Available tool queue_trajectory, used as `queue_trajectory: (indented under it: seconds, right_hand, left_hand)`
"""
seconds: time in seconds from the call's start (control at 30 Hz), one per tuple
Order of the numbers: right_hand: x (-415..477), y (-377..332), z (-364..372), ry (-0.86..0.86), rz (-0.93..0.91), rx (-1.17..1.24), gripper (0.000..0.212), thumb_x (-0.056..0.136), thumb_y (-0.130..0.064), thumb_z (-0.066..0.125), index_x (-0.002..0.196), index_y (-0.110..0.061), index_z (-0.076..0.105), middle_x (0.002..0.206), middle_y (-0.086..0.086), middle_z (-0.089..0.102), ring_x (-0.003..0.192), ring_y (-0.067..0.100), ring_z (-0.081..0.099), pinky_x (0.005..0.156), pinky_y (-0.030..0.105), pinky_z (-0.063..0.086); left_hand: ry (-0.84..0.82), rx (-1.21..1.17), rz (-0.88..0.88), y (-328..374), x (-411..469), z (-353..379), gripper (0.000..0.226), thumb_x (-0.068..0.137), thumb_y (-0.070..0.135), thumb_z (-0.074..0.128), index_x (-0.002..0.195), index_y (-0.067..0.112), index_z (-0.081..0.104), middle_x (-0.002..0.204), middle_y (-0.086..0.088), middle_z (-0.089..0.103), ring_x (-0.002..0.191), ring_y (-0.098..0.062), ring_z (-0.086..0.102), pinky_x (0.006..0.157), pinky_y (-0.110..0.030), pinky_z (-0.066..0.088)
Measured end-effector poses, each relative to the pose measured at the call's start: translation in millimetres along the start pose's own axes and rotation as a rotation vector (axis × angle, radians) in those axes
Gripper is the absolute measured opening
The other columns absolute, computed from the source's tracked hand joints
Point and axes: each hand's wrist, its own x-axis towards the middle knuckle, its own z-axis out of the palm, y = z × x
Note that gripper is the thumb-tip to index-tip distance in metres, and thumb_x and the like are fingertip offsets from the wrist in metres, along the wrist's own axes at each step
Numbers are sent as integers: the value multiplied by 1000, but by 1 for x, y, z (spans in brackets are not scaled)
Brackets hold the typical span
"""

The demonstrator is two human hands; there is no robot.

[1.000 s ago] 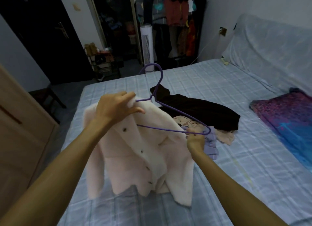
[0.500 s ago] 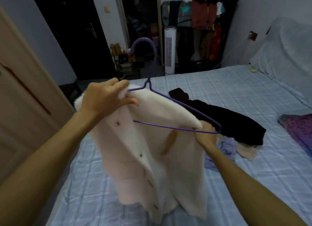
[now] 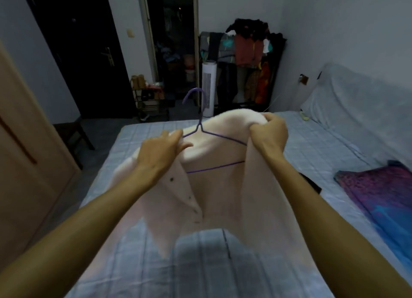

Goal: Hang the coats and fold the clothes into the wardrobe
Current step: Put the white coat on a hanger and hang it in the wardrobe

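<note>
Since the earlier frame, the right hand [image 3: 268, 134] has left the lower right corner of the hanger [image 3: 200, 126] and risen to the right shoulder of the coat [image 3: 223, 197]. That shoulder now covers the wire end that was bare before.

Grip: right fingers are curled tight round a bunch of shoulder fabric, right of centre frame. The left hand [image 3: 163, 147] pinches the other shoulder's edge between thumb and fingers, left of centre. Whether it also holds the wire cannot be told.

Position: the coat hangs open-fronted between the two hands, above the bed [image 3: 312, 146]; its hem is blurred at lower frame.

Key relation: the hanger's long axis runs left to right across the frame, hand to hand. Its hook [image 3: 195, 90] stands up from the neck, just above and right of the left hand, apart from both hands. The left hand is the nearer, so it would probably take the hook once both shoulders sit.

A wooden door [image 3: 26, 164] at left frame may be the wardrobe.
</note>
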Motion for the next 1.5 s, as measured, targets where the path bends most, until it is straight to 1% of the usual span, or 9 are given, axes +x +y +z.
queue_trajectory:
  seconds: [0.17, 0.3, 0.43, 0.6, 0.73, 0.97, 1.07, 1.23, 1.5]
  right_hand:
    - [-69, 6, 17, -230, -281, 111, 24, 81, -18, 58, 103, -24, 65, 86, -4, 67, 81, 18, 63, 67, 31, 50]
    - [-45, 18, -11, -379, -430, 135, 43, 85, -37, 52, 125, -23, 61, 110, -9, 57, 99, 2, 53, 88, 16, 43]
    - [-11, 6, -33, -86, -570, 38, 31, 87, -28, 42, 107, -17, 64, 118, 1, 44, 109, 13, 43, 99, 28, 36]
    - [23, -18, -62, -189, -561, -128, 43, 90, -44, 46, 123, -17, 54, 115, 7, 60, 104, 24, 55, 86, 35, 42]
    - [18, -35, -62, -133, -758, -213, 31, 88, -32, 46, 94, -11, 68, 88, 6, 66, 80, 27, 61, 65, 25, 31]
    - [-4, -73, -58, -52, -908, -188, 19, 91, -25, 54, 96, -15, 69, 89, 6, 70, 78, 28, 63, 63, 28, 37]
    - [5, -74, -60, -146, -940, -389, 19, 96, -28, 49, 94, -12, 60, 83, 10, 67, 73, 33, 61, 60, 32, 34]
    - [5, -47, -54, 99, -930, -323, 28, 89, -31, 42, 76, -13, 59, 61, 7, 62, 49, 32, 57, 48, 27, 32]
    - [10, -23, -39, 134, -816, -365, 30, 87, -30, 39, 85, -16, 66, 67, 8, 65, 52, 33, 58, 47, 31, 38]
  left_hand:
    - [178, -145, -116, 13, 20, -14, 46, 92, 53, 34, 105, 15, 57, 80, -14, 60, 64, -39, 60, 50, -38, 41]
    - [329, -204, -112, 11, 23, -21, 35, 94, 53, 34, 101, 22, 49, 77, -10, 59, 55, -36, 58, 42, -38, 46]
    - [513, -234, -59, 6, 31, -35, 30, 97, 50, 37, 102, 23, 50, 76, -10, 62, 56, -32, 60, 41, -40, 47]
    - [629, -277, -38, -2, 40, -60, 27, 97, 47, 42, 105, 24, 52, 77, -10, 62, 58, -32, 60, 43, -41, 48]
    - [655, -253, -21, 0, 45, -67, 25, 97, 45, 43, 105, 23, 52, 74, -10, 61, 56, -30, 59, 42, -37, 46]
    - [723, -239, 45, 7, 56, -76, 26, 97, 40, 44, 106, 19, 54, 73, -12, 60, 56, -30, 59, 44, -33, 42]
    - [667, -229, 22, 9, 57, -78, 28, 95, 42, 47, 110, 19, 54, 78, -12, 61, 62, -30, 60, 50, -35, 45]
    - [382, -432, -107, 17, 53, -73, 43, 93, 23, 54, 133, 8, 46, 117, -19, 57, 101, -36, 56, 84, -46, 46]
    - [224, -94, -211, -5, 64, -85, 16, 90, 3, 47, 102, -2, 56, 99, -22, 52, 86, -40, 53, 62, -40, 35]
